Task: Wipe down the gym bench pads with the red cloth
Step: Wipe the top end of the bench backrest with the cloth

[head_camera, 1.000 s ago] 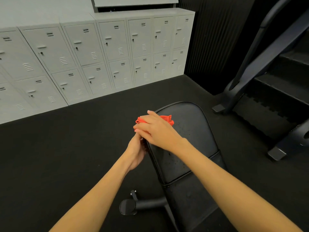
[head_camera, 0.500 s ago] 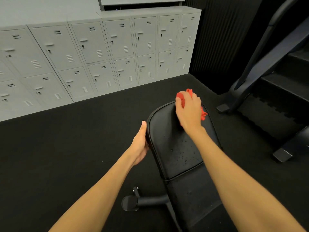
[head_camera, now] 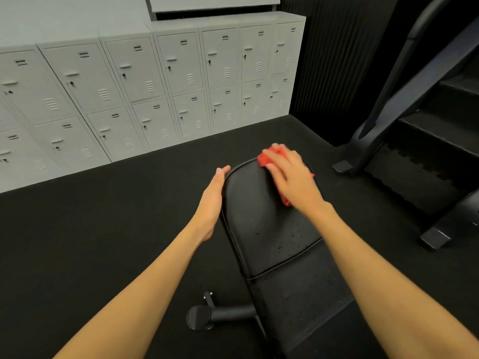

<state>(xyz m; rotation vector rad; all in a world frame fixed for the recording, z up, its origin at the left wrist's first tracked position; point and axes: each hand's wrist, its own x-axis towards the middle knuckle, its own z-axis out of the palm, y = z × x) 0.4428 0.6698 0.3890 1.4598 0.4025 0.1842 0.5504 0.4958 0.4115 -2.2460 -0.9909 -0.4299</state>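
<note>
black gym floor, lockers [head_camera: 145,81] behind bench pad [head_camera: 261,216]. our right hand [head_camera: 290,177] grip holding red cloth [head_camera: 269,156], swept across to pad's far end; our left hand [head_camera: 212,200] flat, open, steadying pad's side. droplets nearer us still unwiped.

The cloth [head_camera: 267,157] is bright red; the pad [head_camera: 261,213] is glossy black with dark specks near its near right edge; the lower pad [head_camera: 298,299] is duller black; the floor [head_camera: 103,229] is matte black; the lockers [head_camera: 160,81] are pale grey with slotted vents; the frame [head_camera: 404,81] is dark.
</note>
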